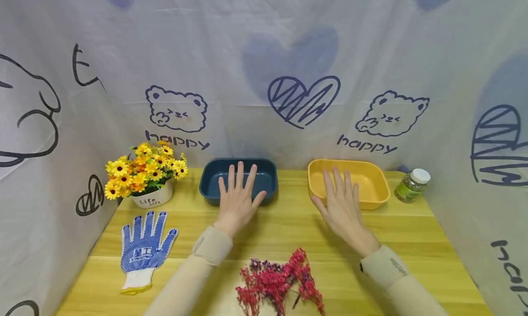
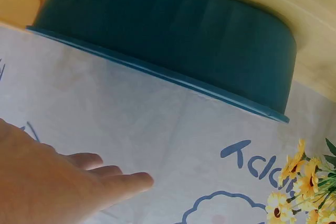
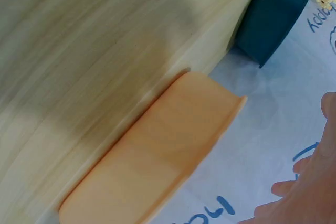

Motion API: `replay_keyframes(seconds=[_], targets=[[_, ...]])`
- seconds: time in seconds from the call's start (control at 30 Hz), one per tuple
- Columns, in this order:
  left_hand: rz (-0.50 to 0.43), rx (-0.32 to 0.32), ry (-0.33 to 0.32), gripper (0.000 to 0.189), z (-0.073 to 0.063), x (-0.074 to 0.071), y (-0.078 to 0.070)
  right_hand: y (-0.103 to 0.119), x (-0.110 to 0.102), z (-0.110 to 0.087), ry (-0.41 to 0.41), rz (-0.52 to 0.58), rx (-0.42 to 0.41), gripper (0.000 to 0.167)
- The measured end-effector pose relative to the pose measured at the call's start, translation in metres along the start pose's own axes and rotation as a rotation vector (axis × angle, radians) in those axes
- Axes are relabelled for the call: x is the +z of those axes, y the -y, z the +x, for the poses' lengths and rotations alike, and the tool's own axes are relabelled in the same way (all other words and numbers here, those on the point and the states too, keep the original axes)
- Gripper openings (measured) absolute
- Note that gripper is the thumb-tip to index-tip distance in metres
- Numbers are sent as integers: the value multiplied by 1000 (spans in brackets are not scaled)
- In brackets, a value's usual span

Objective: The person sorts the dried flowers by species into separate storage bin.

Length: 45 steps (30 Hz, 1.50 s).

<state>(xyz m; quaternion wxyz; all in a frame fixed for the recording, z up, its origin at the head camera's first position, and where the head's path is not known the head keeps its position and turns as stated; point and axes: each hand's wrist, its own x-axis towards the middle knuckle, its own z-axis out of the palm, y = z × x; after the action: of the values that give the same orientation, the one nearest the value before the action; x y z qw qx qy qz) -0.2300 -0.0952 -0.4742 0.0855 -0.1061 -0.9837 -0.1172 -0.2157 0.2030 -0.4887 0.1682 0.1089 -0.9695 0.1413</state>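
My left hand (image 1: pixel 236 201), palm down with fingers spread, hovers over the front of a dark blue basin (image 1: pixel 238 200). In the left wrist view the basin's outer wall (image 2: pixel 168 35) shows, with the left hand (image 2: pixel 63 182) apart from it. My right hand (image 1: pixel 342 208), fingers extended, is held over the front left part of a yellow basin (image 1: pixel 371 183). The right wrist view shows that basin's side (image 3: pixel 152 145) and part of the right hand (image 3: pixel 310 182), a gap between them. Both hands hold nothing.
Yellow artificial flowers in a white pot (image 1: pixel 152 198) stand at the back left, behind a blue-and-white work glove (image 1: pixel 144 249). Red and purple dried flowers (image 1: pixel 276 281) lie at the front middle. A white-capped jar (image 1: pixel 411 186) stands right of the yellow basin. Printed cloth (image 1: pixel 231 123) encloses the wooden table (image 1: pixel 284 229).
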Motion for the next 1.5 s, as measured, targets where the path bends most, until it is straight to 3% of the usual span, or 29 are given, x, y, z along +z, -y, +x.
replay_keyframes(seconds=[0.37,0.5,0.67,0.77,0.87,1.17,1.33,1.5], targets=[[-133,21,-63,80,-33,-10,-7,10,-20,-40,-20,33,-91,84],[-205,-15,-56,80,-45,-15,-5,16,-23,-52,-45,33,-152,82],[-225,-55,-64,82,-57,-18,-4,20,-24,-68,-35,68,-192,85],[-246,-83,-73,85,-64,-20,-2,24,-26,-78,11,126,-169,87],[-326,-115,-81,85,-68,-21,3,27,-30,-89,62,179,-132,87],[-740,-286,-141,72,-59,-21,41,45,-44,-110,333,403,39,80],[-797,-365,-190,70,-53,-14,59,50,-47,-115,458,467,97,81],[-828,-469,-178,69,-43,-8,78,51,-49,-117,575,506,116,75]])
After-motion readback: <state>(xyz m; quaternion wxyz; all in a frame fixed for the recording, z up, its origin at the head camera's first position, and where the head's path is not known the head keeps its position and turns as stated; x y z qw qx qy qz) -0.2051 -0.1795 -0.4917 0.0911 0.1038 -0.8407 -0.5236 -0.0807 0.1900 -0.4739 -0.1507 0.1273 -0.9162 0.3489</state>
